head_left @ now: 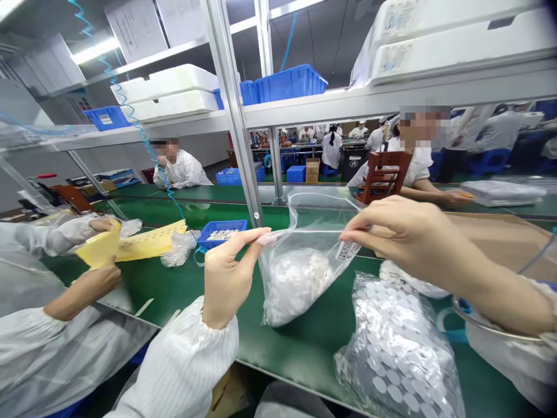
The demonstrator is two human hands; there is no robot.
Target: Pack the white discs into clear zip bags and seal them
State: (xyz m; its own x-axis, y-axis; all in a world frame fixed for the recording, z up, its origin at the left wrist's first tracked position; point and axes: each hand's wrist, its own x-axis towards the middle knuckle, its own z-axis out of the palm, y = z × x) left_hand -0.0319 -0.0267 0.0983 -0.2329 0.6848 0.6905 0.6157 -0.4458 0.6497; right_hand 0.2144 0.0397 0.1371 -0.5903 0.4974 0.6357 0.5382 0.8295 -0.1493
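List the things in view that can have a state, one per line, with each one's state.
Clear bag: partly filled, held up, mouth looks open
Left hand: pinching the bag's left edge
Right hand: pinching its right edge
Bag of white discs: lying on the green bench
Small blue tray: holding pale pieces
White boxes: stacked on the shelf

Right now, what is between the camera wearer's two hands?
In the head view, a clear plastic bag is held between the left hand and right hand, pinched by both.
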